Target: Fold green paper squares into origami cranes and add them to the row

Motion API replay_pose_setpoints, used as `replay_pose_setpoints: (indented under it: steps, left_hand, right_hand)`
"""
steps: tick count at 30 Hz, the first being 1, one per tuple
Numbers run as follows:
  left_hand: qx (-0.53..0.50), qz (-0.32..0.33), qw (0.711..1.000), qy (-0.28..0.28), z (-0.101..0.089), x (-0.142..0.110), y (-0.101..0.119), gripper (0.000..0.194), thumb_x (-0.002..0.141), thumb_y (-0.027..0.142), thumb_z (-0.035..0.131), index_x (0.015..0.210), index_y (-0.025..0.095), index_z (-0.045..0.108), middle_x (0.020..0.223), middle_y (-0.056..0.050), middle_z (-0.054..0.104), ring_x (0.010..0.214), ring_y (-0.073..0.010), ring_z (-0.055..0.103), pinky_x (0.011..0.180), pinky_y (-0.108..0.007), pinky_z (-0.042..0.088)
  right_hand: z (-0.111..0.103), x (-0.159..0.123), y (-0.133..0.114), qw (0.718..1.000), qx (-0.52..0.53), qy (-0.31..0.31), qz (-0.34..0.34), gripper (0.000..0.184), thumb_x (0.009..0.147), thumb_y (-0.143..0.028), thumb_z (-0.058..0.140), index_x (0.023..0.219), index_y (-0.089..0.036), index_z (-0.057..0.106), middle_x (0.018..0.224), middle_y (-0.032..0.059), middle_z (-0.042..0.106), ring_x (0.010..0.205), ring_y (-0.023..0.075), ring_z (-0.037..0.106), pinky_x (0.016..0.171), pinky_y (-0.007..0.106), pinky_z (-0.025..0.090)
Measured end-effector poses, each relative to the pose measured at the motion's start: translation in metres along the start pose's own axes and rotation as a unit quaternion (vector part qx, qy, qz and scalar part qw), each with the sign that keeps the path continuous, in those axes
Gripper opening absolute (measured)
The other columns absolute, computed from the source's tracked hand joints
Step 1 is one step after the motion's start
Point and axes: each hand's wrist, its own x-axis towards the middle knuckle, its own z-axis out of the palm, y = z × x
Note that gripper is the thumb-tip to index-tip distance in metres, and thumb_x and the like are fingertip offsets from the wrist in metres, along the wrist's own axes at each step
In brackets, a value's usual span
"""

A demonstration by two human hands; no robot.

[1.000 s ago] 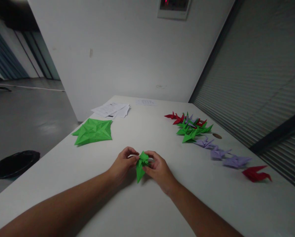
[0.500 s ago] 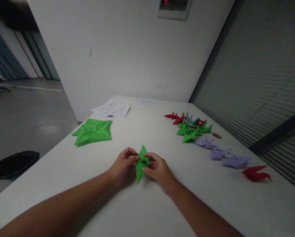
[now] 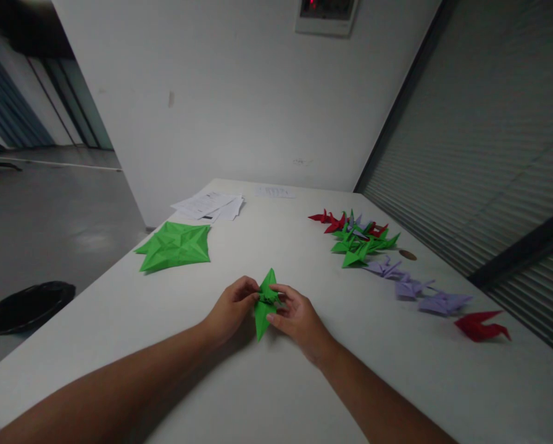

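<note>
A green origami crane (image 3: 262, 317) is held between my two hands above the near part of the white table (image 3: 239, 394). Its pointed wings stretch away from me and toward me, with crumpled folds in the middle. My left hand (image 3: 234, 306) pinches its left side between thumb and fingers. From the right, my right hand (image 3: 299, 317) grips it, thumb on the near wing and fingers by the far one. Parts of the crane's middle are hidden behind the fingers.
Creased green paper sheets (image 3: 177, 246) lie at the left, with printed papers (image 3: 209, 205) behind. Several folded cranes (image 3: 357, 240) cluster at the right; purple cranes (image 3: 443, 302) and a red crane (image 3: 480, 327) trail nearer. A black-lined bin (image 3: 26, 308) stands on the floor left.
The green crane has shifted very slightly, its far wing tip a little farther away and to the right. Both hands keep nearly the same place and hold.
</note>
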Motion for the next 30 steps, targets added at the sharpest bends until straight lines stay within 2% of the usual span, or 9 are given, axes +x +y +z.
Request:
replay_pose_setpoints:
  steps: [3, 6, 12, 16, 18, 20, 22, 26, 30]
  left_hand:
    - [0.086, 0.017, 0.996, -0.022, -0.005, 0.002, -0.003, 0.003, 0.078, 0.021, 0.071, 0.080, 0.019, 0.071, 0.075, -0.002, 0.066, 0.073, -0.0190, 0.058, 0.070, -0.029, 0.042]
    - [0.140, 0.027, 0.989, -0.043, -0.009, 0.002, -0.003, 0.013, 0.076, 0.015, 0.065, 0.081, 0.020, 0.076, 0.076, -0.004, 0.070, 0.075, -0.0217, 0.060, 0.072, -0.031, 0.044]
    - [0.120, 0.035, 0.992, -0.034, -0.014, 0.005, 0.004, 0.038, 0.061, 0.003, 0.060, 0.087, 0.022, 0.081, 0.088, -0.008, 0.075, 0.088, -0.0269, 0.064, 0.079, -0.035, 0.049]
    - [0.147, 0.005, 0.980, -0.133, -0.024, 0.008, 0.012, 0.046, 0.062, 0.004, 0.059, 0.099, 0.021, 0.081, 0.093, -0.009, 0.077, 0.086, -0.0250, 0.067, 0.075, -0.032, 0.050]
    - [0.177, 0.004, 0.967, -0.181, -0.028, 0.009, 0.015, 0.046, 0.064, 0.005, 0.065, 0.105, 0.021, 0.078, 0.094, -0.009, 0.077, 0.085, -0.0241, 0.067, 0.074, -0.031, 0.050]
    - [0.203, 0.006, 0.959, -0.196, -0.031, 0.009, 0.014, 0.046, 0.066, 0.009, 0.071, 0.110, 0.021, 0.076, 0.095, -0.009, 0.077, 0.083, -0.0228, 0.067, 0.072, -0.030, 0.050]
    - [0.219, 0.004, 0.957, -0.192, -0.032, 0.009, 0.012, 0.043, 0.070, 0.014, 0.075, 0.112, 0.021, 0.075, 0.093, -0.008, 0.077, 0.078, -0.0211, 0.066, 0.069, -0.029, 0.049]
    - [0.265, 0.012, 0.945, -0.192, -0.033, 0.010, 0.007, 0.032, 0.077, 0.018, 0.069, 0.108, 0.021, 0.078, 0.088, -0.006, 0.076, 0.076, -0.0198, 0.066, 0.069, -0.028, 0.048]
    - [0.327, 0.043, 0.926, -0.186, -0.034, 0.012, 0.008, 0.030, 0.075, 0.016, 0.069, 0.101, 0.022, 0.081, 0.083, -0.004, 0.075, 0.071, -0.0190, 0.063, 0.065, -0.026, 0.046]
  right_hand:
    - [-0.002, 0.000, 0.001, 0.999, -0.031, 0.006, 0.020, 0.062, 0.068, -0.026, 0.086, 0.126, -0.021, 0.065, 0.113, 0.0084, 0.069, 0.081, 0.0164, 0.068, 0.076, 0.034, 0.057]
    - [-0.004, 0.000, 0.002, 0.997, -0.060, 0.009, 0.045, 0.062, 0.068, -0.022, 0.085, 0.126, -0.020, 0.066, 0.116, 0.0090, 0.069, 0.067, 0.0113, 0.064, 0.068, 0.031, 0.057]
    - [-0.006, 0.001, 0.007, 0.998, -0.049, 0.005, 0.046, 0.062, 0.065, -0.019, 0.085, 0.125, -0.020, 0.066, 0.117, 0.0102, 0.072, 0.083, 0.0189, 0.073, 0.083, 0.041, 0.061]
    - [-0.008, 0.002, 0.010, 0.999, -0.028, -0.005, 0.041, 0.060, 0.065, -0.019, 0.086, 0.122, -0.021, 0.067, 0.112, 0.0091, 0.074, 0.089, 0.0211, 0.074, 0.084, 0.041, 0.061]
    - [-0.008, 0.003, 0.011, 0.999, -0.016, -0.006, 0.048, 0.059, 0.066, -0.019, 0.086, 0.121, -0.021, 0.066, 0.107, 0.0081, 0.076, 0.088, 0.0210, 0.075, 0.085, 0.041, 0.061]
    - [-0.007, 0.003, 0.010, 0.998, -0.008, -0.006, 0.055, 0.057, 0.067, -0.020, 0.085, 0.120, -0.021, 0.066, 0.103, 0.0071, 0.077, 0.088, 0.0213, 0.075, 0.087, 0.042, 0.060]
    - [-0.007, 0.004, 0.009, 0.998, -0.006, -0.009, 0.054, 0.052, 0.069, -0.021, 0.083, 0.119, -0.020, 0.066, 0.099, 0.0063, 0.078, 0.090, 0.0221, 0.076, 0.089, 0.042, 0.059]
    - [-0.007, 0.007, 0.012, 0.998, -0.026, -0.024, 0.052, 0.044, 0.073, -0.021, 0.078, 0.116, -0.019, 0.066, 0.094, 0.0055, 0.079, 0.089, 0.0228, 0.076, 0.088, 0.043, 0.059]
    - [-0.007, 0.008, 0.018, 0.996, -0.082, -0.011, 0.026, 0.045, 0.070, -0.016, 0.077, 0.114, -0.019, 0.069, 0.104, 0.0075, 0.075, 0.097, 0.0247, 0.074, 0.085, 0.042, 0.061]
